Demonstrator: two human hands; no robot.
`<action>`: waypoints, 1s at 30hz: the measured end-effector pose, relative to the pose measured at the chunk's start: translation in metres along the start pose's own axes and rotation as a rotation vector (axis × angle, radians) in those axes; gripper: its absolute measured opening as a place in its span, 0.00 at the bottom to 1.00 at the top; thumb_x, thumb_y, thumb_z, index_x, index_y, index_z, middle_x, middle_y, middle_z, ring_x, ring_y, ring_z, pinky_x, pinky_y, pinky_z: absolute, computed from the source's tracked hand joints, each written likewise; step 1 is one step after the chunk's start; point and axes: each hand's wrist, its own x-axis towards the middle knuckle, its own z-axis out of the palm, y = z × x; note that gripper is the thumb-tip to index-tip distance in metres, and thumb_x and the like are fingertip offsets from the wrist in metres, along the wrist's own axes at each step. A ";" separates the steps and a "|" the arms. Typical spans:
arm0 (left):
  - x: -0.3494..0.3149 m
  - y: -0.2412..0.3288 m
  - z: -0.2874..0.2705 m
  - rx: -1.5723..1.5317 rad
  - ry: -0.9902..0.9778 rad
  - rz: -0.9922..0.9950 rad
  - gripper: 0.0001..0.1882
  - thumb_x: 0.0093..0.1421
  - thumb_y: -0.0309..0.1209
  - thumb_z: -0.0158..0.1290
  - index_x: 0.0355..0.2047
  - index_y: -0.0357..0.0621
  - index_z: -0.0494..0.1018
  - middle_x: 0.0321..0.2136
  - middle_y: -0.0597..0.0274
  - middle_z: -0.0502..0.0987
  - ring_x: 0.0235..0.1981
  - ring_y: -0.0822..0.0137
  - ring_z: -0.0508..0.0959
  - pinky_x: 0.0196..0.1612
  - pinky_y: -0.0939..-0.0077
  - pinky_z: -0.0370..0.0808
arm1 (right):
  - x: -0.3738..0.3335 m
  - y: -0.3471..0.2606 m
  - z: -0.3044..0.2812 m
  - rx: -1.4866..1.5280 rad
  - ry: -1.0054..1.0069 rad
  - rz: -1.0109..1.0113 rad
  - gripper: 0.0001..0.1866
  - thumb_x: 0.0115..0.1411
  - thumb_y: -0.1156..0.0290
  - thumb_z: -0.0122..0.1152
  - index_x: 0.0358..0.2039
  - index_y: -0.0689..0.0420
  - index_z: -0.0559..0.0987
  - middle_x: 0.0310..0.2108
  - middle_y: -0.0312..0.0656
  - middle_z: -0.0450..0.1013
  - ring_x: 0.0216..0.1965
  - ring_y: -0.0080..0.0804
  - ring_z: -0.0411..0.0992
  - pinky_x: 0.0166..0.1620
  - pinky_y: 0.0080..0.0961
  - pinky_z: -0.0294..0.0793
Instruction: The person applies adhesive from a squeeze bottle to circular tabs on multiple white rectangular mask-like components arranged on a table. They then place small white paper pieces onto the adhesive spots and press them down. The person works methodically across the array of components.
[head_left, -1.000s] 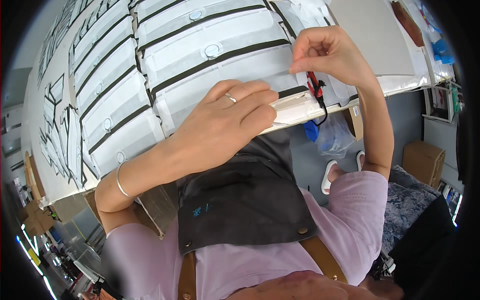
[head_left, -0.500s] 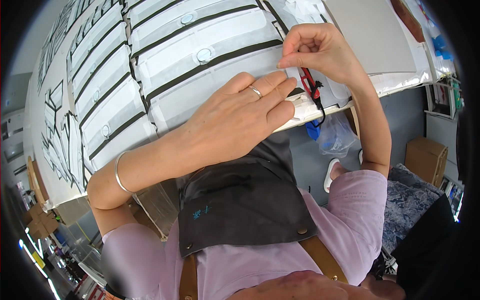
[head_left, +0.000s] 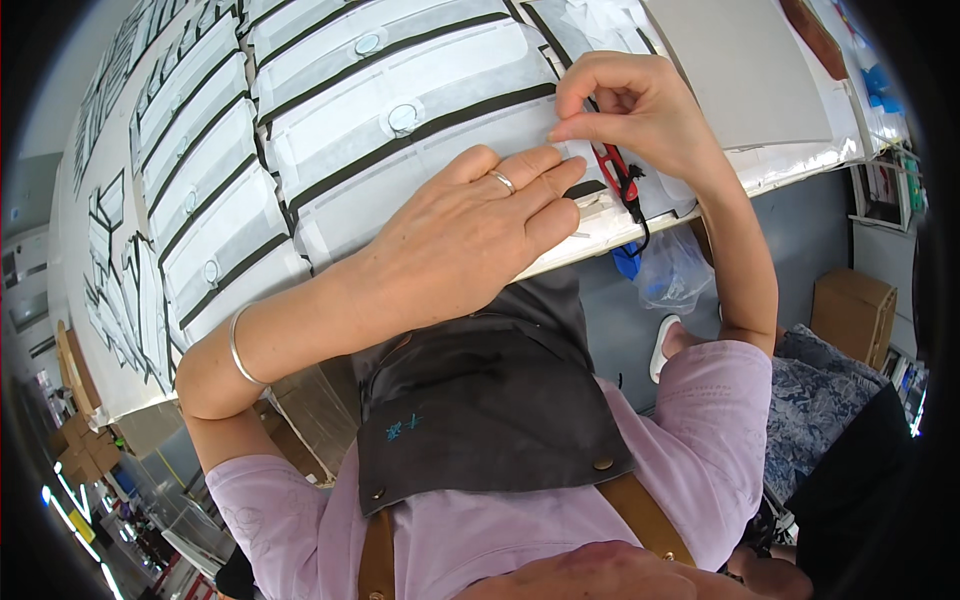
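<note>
My left hand (head_left: 465, 225) lies flat, fingers outstretched, on the near end of a white sheet piece (head_left: 350, 200) edged with black strips. A ring and a bracelet are on that hand and wrist. Just beyond its fingertips, my right hand (head_left: 635, 110) is closed in a pinch, thumb against forefinger, low over the right edge of the white piece. Whatever is between the fingertips is too small to make out. Close beside the right hand lies a red-handled tool (head_left: 612, 165) with a black cord; the hand partly covers it.
Rows of white pieces with black strips and round clear discs (head_left: 403, 118) cover the table to the left. A grey board (head_left: 740, 75) lies at the right. Below the table edge hangs a clear plastic bag (head_left: 675, 270); a cardboard box (head_left: 853, 318) stands on the floor.
Both hands have shifted very slightly left in the picture, along with the white pieces. The right hand's pinch and the left hand's flat pose are the same.
</note>
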 end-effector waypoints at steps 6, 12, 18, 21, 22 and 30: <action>0.000 -0.001 0.001 -0.022 0.019 -0.006 0.05 0.63 0.26 0.51 0.39 0.39 0.71 0.65 0.56 0.70 0.66 0.59 0.68 0.52 0.65 0.66 | -0.002 -0.006 0.003 -0.241 0.226 -0.222 0.10 0.54 0.74 0.72 0.37 0.51 0.85 0.41 0.30 0.77 0.24 0.23 0.66 0.28 0.23 0.66; 0.000 -0.006 0.000 -0.072 0.012 -0.016 0.06 0.66 0.29 0.53 0.39 0.41 0.71 0.65 0.58 0.72 0.65 0.59 0.68 0.51 0.63 0.65 | -0.029 -0.002 0.006 -0.735 0.251 -0.501 0.23 0.48 0.79 0.67 0.47 0.47 0.85 0.47 0.31 0.77 0.33 0.30 0.74 0.33 0.26 0.78; 0.005 -0.008 -0.005 -0.199 0.087 -0.111 0.09 0.67 0.32 0.56 0.43 0.40 0.74 0.58 0.55 0.76 0.53 0.57 0.76 0.44 0.64 0.67 | -0.043 0.000 0.019 -0.838 0.234 -0.457 0.27 0.45 0.78 0.66 0.50 0.48 0.84 0.49 0.31 0.77 0.36 0.30 0.75 0.34 0.26 0.79; 0.004 -0.014 -0.013 -0.307 0.145 -0.306 0.13 0.67 0.35 0.58 0.44 0.38 0.76 0.46 0.59 0.82 0.37 0.66 0.80 0.34 0.73 0.67 | -0.039 -0.002 0.013 -0.674 0.222 -0.419 0.25 0.48 0.80 0.65 0.49 0.50 0.85 0.47 0.34 0.77 0.39 0.31 0.76 0.37 0.26 0.80; 0.006 -0.013 -0.020 -0.425 0.129 -0.413 0.13 0.67 0.35 0.58 0.44 0.37 0.77 0.43 0.60 0.83 0.34 0.70 0.79 0.33 0.75 0.67 | -0.037 -0.002 0.009 -0.616 0.284 -0.417 0.24 0.48 0.81 0.64 0.48 0.51 0.85 0.47 0.34 0.77 0.40 0.32 0.76 0.38 0.26 0.80; 0.005 -0.027 -0.017 -0.764 0.229 -0.612 0.12 0.71 0.31 0.54 0.48 0.36 0.75 0.37 0.65 0.85 0.37 0.83 0.77 0.38 0.85 0.71 | -0.034 -0.010 0.006 -0.719 0.261 -0.458 0.24 0.46 0.82 0.65 0.45 0.50 0.87 0.44 0.34 0.78 0.35 0.29 0.76 0.34 0.24 0.79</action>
